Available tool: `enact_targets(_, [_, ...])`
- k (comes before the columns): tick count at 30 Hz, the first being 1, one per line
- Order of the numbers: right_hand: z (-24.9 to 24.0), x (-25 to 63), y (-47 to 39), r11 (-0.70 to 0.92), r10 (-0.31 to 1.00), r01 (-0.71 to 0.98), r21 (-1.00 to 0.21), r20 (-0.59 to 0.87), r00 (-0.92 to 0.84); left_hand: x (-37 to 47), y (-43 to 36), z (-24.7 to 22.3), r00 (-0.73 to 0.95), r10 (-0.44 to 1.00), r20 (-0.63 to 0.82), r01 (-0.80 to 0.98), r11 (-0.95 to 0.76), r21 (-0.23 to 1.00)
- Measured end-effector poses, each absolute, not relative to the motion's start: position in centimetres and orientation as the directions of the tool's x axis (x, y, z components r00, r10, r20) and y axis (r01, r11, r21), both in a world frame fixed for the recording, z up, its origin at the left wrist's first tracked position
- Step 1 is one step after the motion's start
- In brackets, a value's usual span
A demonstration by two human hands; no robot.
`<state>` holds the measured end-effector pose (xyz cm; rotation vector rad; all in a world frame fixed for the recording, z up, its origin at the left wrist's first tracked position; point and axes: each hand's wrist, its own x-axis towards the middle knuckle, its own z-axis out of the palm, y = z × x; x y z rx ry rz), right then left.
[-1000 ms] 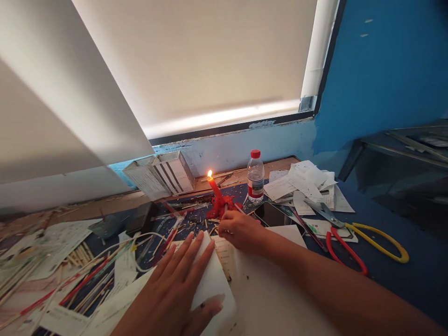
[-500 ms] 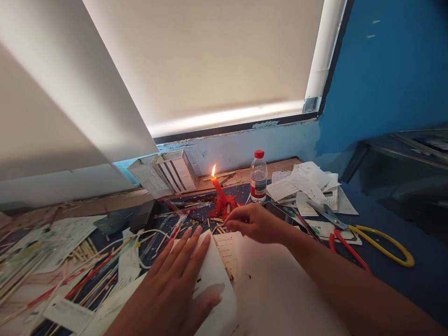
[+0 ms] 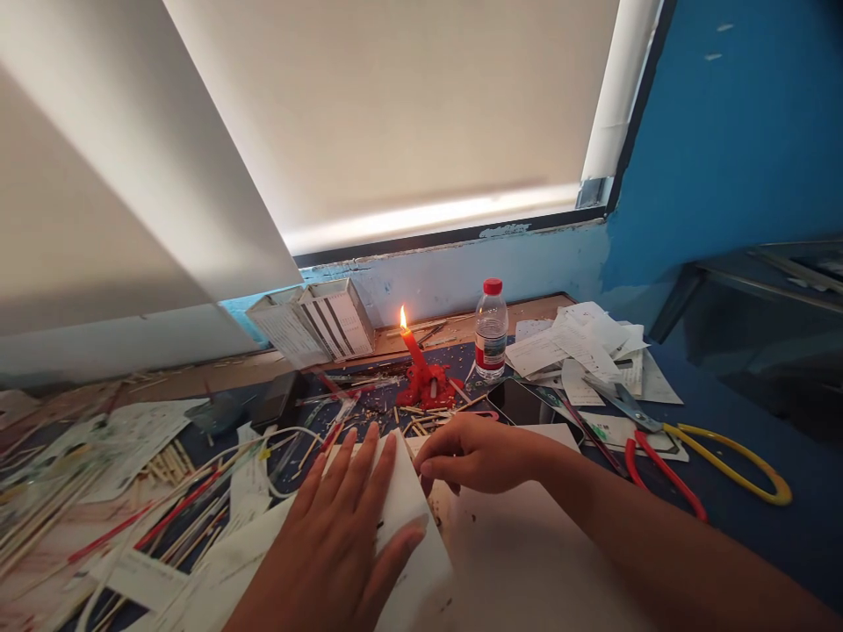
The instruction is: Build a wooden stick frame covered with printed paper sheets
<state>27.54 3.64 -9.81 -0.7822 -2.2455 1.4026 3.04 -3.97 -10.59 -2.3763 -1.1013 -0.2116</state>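
My left hand lies flat with fingers spread on a folded sheet of white paper, pressing it down. Just to its right, my right hand is curled, thumb and fingers close together by the paper's edge; what they hold, if anything, is hidden. White paper also spreads under my right forearm, with small dark crumbs on it. Beyond the hands a lit red candle leans in a pool of melted red wax. Short thin sticks lie between the wax and my hands.
A water bottle with a red cap stands right of the candle. Behind my right hand lies a black phone. To the right are a paper pile, scissors and red-handled pliers. Sticks and a white cable clutter the left.
My right hand has drawn back from near the wax and down to the paper's edge beside my left hand. The left hand stays flat on the paper.
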Motion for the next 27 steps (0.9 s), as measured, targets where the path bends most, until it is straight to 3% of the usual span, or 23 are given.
enact_targets(11, [-10.5, 26.5, 3.0, 0.266, 0.742, 0.301, -0.916, -0.005, -0.67, 3.3, -4.0, -11.9, 0.59, 0.73, 0.345, 0.804, -0.497, -0.326])
enact_targets(20, [-10.7, 26.4, 3.1, 0.211, 0.731, 0.27, -0.939, -0.032, -0.682, 4.1, -3.9, -11.2, 0.674, 0.668, 0.314, 0.736, -0.573, -0.361])
enact_targets(27, [-10.7, 26.4, 3.1, 0.199, 0.729, 0.258, -0.946, -0.033, -0.684, 3.7, -3.8, -11.3, 0.661, 0.683, 0.31, 0.75, -0.586, -0.307])
